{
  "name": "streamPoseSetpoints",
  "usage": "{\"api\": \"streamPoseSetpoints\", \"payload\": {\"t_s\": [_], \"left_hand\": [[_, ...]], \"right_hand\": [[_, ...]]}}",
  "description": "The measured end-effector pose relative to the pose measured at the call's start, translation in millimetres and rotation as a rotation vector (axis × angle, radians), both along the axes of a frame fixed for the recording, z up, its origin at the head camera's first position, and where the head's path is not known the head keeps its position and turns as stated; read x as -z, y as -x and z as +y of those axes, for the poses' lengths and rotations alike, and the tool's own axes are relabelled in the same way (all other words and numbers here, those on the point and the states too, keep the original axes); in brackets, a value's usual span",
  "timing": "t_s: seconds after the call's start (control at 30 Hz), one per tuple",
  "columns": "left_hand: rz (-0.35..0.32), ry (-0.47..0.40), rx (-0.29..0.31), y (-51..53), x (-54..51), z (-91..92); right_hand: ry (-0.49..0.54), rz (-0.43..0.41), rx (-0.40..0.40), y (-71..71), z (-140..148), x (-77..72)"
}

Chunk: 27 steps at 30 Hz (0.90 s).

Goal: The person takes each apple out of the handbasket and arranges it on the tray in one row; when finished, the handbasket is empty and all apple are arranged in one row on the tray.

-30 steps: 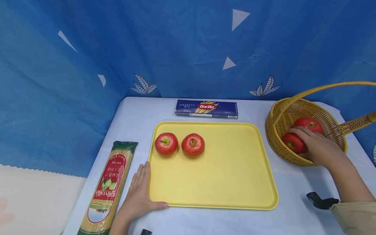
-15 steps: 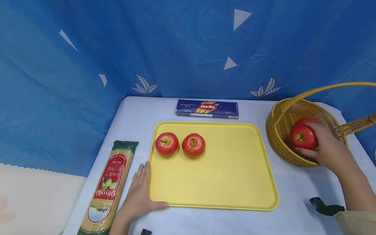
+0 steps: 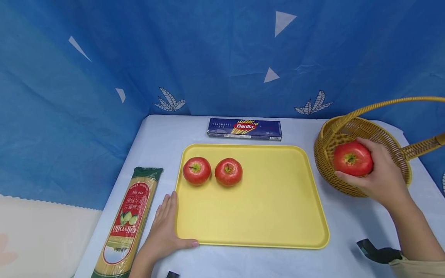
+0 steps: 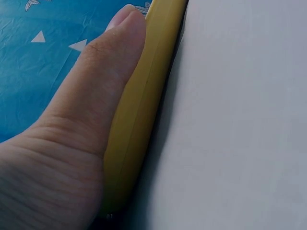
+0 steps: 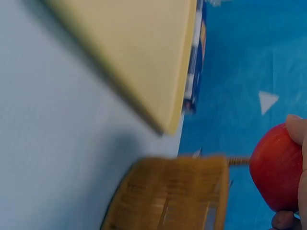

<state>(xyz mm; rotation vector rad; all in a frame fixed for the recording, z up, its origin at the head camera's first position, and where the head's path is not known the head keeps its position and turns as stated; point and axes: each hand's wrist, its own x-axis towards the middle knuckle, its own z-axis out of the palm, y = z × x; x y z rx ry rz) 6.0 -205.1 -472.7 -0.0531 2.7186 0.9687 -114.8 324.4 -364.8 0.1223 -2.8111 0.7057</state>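
My right hand (image 3: 384, 175) grips a red apple (image 3: 352, 158) over the wicker basket (image 3: 325, 166); in the right wrist view a fingertip and thumb show at the edges of that apple (image 5: 277, 167). The held apple and hand cover much of the basket's inside. At the near left corner of the yellow tray (image 3: 264, 212), my left hand (image 3: 164, 233) rests with straight fingers along its left side and the thumb against its front edge. Two more red apples, one at the left (image 3: 196, 170) and one beside it (image 3: 228, 172), sit upright in the tray's far left part.
A blue Barilla spaghetti box (image 3: 244, 129) lies behind the tray. Left of my left hand lies a bag of spaghetti (image 3: 128, 224). The basket's tall handle (image 3: 393, 102) arches up to the right. A blue curtain (image 3: 222, 58) hangs behind the table.
My right hand has taken hold of an apple in the basket and raised it, shifting slightly left. The second apple there is now hidden from view. My left hand stays in place.
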Motion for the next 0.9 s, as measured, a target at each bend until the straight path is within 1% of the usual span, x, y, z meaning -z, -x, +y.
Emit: {"api": "streamPoseSetpoints", "payload": {"t_s": [0.13, 0.33, 0.47, 0.53, 0.7, 0.77, 0.9], "left_hand": [[-0.007, 0.004, -0.002, 0.2, -0.1, -0.3], [-0.001, -0.010, -0.002, 0.0, -1.3, -0.9], [0.009, -0.012, 0.003, -0.4, -1.2, -1.5], [0.004, -0.004, 0.005, -0.5, -1.0, -1.3], [-0.019, 0.011, 0.004, -0.1, -1.8, 0.1], [-0.025, 0.016, 0.001, 0.4, -2.2, 0.5], [-0.026, 0.020, 0.001, 0.9, -2.7, 0.8]], "right_hand": [[0.043, 0.021, -0.090, -1.3, -24, -0.4], [0.087, -0.014, -0.171, 1.7, -60, 4.8], [0.134, -0.069, -0.216, 6.8, -81, 11.4], [0.151, -0.106, -0.224, 9.2, -91, 15.3], [0.137, -0.168, -0.250, 15.4, -112, 27.0], [0.143, -0.184, -0.272, 17.1, -120, 31.9], [0.156, -0.247, -0.283, 18.5, -135, 39.9]]}}
